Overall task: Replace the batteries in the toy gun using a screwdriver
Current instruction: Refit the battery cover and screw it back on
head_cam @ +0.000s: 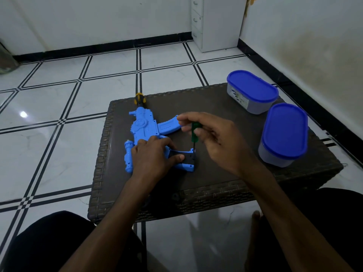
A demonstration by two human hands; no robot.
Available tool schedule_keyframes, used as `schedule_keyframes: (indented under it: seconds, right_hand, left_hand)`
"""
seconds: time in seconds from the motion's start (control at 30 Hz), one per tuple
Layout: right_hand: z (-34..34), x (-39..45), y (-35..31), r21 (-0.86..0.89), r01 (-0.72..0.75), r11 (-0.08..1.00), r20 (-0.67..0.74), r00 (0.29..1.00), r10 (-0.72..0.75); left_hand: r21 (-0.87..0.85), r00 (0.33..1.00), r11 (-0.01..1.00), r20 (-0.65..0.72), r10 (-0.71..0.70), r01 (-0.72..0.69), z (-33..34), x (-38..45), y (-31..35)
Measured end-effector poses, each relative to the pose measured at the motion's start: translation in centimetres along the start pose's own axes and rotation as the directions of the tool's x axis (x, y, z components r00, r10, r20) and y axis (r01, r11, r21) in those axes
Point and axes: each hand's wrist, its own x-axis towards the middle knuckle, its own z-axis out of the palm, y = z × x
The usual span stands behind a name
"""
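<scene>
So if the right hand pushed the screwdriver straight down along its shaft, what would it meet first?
Probably the black battery cover at the toy gun's butt end: the green screwdriver in the right hand points there, though contact is unclear.

Single head-worn wide-angle view, looking forward and steeply down from seated person's height; low table [216, 107] fills centre, close, within arm's reach; forearms enter from bottom edge, knees at lower corners; tiled floor [59, 91] and walls curve across top; no second view to overlap
</scene>
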Motion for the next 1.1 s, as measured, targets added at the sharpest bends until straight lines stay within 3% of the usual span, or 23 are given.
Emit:
schedule_keyframes:
  seconds: [0.33, 0.57, 0.93, 1.1]
  right_hand:
    - [0.05, 0.47, 0.40, -0.234, 0.043, 0.971, -0.090, 0.994, -0.066]
    - [-0.06, -0.04, -0.23, -0.020, 0.011, 1.000, -0.009, 1.000, -0.012]
    - [0.49, 0.18, 0.44, -0.265, -0.012, 0.964, -0.169, 0.985, -0.034]
    - [0.40, -0.12, 0.03, -0.071, 0.007, 0.997, -0.061, 0.998, -0.011]
  left_hand:
    - [0.006, 1.000, 1.000, 0.007, -0.010, 0.010, -0.17, -0.11, 0.24]
    - [0.010, 1.000, 1.000, 0.009, -0.011, 0.011, -0.21, -0.18, 0.28]
    - [0.003, 1.000, 1.000, 0.020, -0.010, 0.010, -0.26, -0.16, 0.31]
    - [-0.004, 1.000, 1.000, 0.011, 0.000, 0.000, -0.23, -0.15, 0.18]
